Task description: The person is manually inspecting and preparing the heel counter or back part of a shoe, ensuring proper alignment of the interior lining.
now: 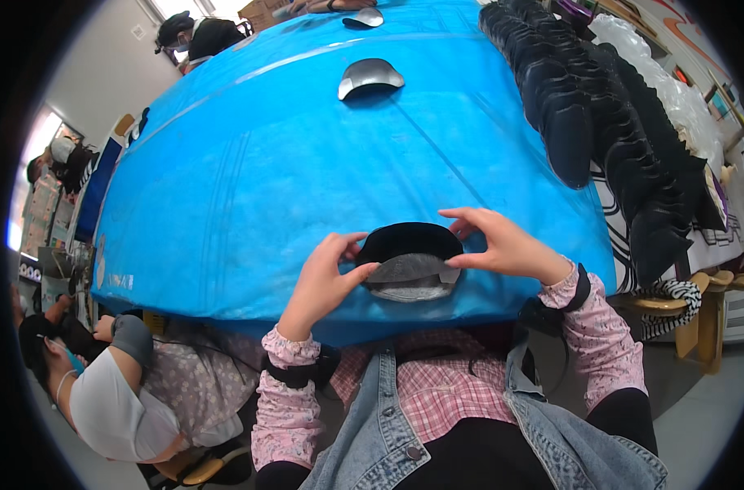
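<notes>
Near the front edge of the blue-covered table, I hold a curved black piece with a grey lower part, shaped much like a cap brim. My left hand grips its left side, thumb on the grey part and fingers at the black edge. On the opposite side my right hand holds it with the thumb on the grey part; its index finger reaches over the upper edge. Farther up the table lies a similar arched black and grey piece. Another such piece rests at the far end.
Long overlapping rows of black rounded pieces line the table's right side, with clear plastic wrapping beyond them. A person in a white top sits close on my left. Another person in dark clothes is at the far left. Wooden stools stand at right.
</notes>
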Available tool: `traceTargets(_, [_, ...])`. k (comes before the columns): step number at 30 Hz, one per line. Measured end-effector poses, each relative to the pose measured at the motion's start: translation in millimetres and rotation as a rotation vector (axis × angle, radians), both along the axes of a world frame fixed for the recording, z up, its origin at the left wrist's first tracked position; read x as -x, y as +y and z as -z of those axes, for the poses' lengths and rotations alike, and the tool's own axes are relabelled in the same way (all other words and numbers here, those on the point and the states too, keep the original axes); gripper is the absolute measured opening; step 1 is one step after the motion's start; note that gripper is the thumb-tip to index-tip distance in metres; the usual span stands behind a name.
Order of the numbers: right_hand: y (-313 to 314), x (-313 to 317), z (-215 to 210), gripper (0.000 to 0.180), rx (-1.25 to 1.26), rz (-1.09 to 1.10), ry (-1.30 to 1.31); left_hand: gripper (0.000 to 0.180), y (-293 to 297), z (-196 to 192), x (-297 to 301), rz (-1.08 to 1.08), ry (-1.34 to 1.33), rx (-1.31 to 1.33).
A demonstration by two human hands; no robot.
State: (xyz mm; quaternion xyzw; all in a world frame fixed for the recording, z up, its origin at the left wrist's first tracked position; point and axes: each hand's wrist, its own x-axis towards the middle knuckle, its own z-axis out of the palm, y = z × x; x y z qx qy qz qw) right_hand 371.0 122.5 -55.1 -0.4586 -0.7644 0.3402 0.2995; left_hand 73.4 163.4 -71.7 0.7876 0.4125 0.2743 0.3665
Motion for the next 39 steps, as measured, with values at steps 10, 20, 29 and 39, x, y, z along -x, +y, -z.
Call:
traceTargets(10, [-2.2, 21.2, 15.2, 0.033, -0.041, 0.050, -0.082, 0.026, -7.2, 8.7, -1.3, -0.058, -0.035, 0.184])
traceTargets(20, [0.1, 23.5, -24.2, 0.019, 0.292, 0.093, 0.354, 0.026, -6.8, -54.0, -6.0, 0.061, -0.422, 0.601])
traceTargets(29, [-8.1, 37.7, -57.7, 0.019, 0.062, 0.155, 0.249, 0.043, -6.4, -77.4, -28.7, -0.096, -0.097, 0.040])
traceTargets(39, [1.9, 25.4, -51.1, 0.024, 0.272, 0.096, 0.393, 0.023, -8.2, -83.6, -17.9, -0.132, -0.380, 0.386])
